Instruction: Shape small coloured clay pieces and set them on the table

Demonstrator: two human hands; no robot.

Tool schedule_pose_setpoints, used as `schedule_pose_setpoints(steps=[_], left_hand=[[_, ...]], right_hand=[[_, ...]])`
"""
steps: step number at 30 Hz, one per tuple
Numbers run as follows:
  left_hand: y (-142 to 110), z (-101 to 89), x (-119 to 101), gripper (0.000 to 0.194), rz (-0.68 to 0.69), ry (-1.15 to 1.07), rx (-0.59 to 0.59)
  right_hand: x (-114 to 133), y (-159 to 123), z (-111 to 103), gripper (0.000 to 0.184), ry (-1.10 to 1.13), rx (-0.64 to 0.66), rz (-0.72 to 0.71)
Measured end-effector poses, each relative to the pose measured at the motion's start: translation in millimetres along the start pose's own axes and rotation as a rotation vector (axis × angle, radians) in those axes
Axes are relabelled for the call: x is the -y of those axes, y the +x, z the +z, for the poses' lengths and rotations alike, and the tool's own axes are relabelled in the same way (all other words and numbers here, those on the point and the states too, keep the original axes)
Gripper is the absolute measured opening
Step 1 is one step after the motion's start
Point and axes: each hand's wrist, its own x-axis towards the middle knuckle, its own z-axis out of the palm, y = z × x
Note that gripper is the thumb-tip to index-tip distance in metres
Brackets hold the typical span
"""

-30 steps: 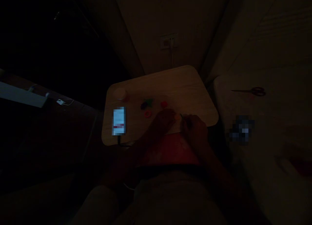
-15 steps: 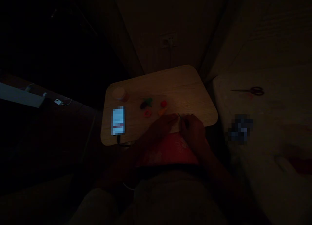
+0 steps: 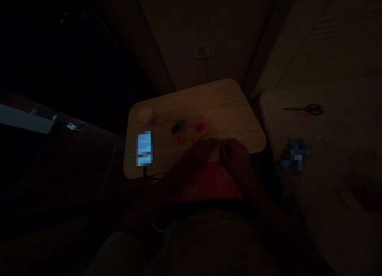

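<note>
In dim light, my left hand (image 3: 203, 149) and my right hand (image 3: 235, 153) meet over the near edge of a small wooden table (image 3: 223, 108). Both have their fingers closed in a pinch, the tips almost touching. Whatever sits between them is too small and dark to make out. Just beyond my left hand lie an orange piece (image 3: 198, 136) and a red lump (image 3: 199, 127). Farther left are a red-orange ring-shaped piece (image 3: 180, 139), a green piece (image 3: 180, 125) and a dark lump (image 3: 174, 129).
A lidded jar (image 3: 146, 116) stands at the table's left, behind a lit phone (image 3: 145, 148) with a cable. Scissors (image 3: 307, 109) and a blurred-out object (image 3: 295, 156) lie on the pale surface at right. A red cloth-like area (image 3: 205, 184) is below my hands.
My hands stay nearly in place, fingertips still together. A thin dark sliver that showed between them earlier is no longer visible. The view has shifted slightly.
</note>
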Motion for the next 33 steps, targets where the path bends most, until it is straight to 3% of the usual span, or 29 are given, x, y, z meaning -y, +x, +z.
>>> schedule_pose_setpoints(steps=[11,19,23,26,33], left_hand=[[-3.2,2.1,6.6,0.044,0.17,0.114,-0.025],[-3.4,0.9,12.3,0.045,0.179,0.103,0.004],[-5.2,-0.1,11.7,0.052,0.157,0.072,0.008],[-5.2,-0.8,9.0,0.05,0.133,0.039,0.01],[-3.8,-0.3,8.6,0.043,0.067,-0.029,0.036]], right_hand=[[-6.4,5.0,1.1,0.02,0.102,0.055,-0.073],[-19.5,14.9,-4.2,0.017,0.191,0.141,-0.129],[-18.8,15.3,-6.7,0.009,0.122,0.089,-0.086],[-15.7,14.5,-6.7,0.012,0.084,0.056,-0.093],[-10.6,13.6,-1.6,0.022,0.093,0.129,-0.149]])
